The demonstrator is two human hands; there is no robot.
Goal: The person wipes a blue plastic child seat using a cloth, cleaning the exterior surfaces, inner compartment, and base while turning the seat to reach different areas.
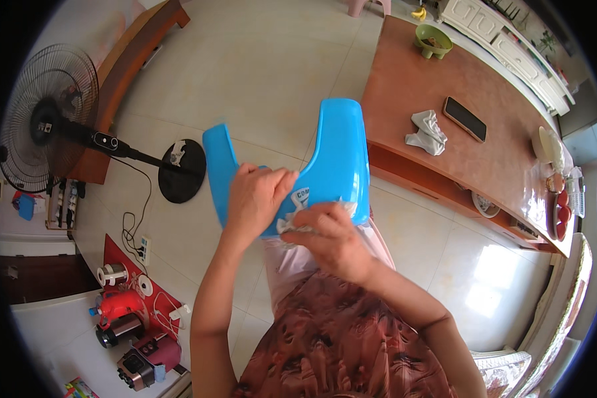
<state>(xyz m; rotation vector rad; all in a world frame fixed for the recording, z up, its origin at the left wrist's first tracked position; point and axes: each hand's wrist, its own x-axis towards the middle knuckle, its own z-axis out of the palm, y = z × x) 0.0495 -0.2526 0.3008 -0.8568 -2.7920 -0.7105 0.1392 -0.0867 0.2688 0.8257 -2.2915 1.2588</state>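
A blue plastic stool [342, 149], tipped on its side with its legs pointing away from me, is in front of my body. My left hand [259, 194] grips it at the inner edge between two legs. With bunched fingers my right hand [333, 239] holds a crumpled white tissue or cloth [298, 224] against the stool's surface. A pale label [301, 195] bearing writing is stuck on the blue plastic between my hands. The right hand partly covers the tissue, and its underside is hidden.
At right stands a brown table [403, 74] with a crumpled white cloth [428, 133], a phone [465, 119] and a green bowl [433, 41]. A standing fan [107, 141] is at left, its cord [147, 186] on the floor. Kettles and flasks [122, 303] stand lower left.
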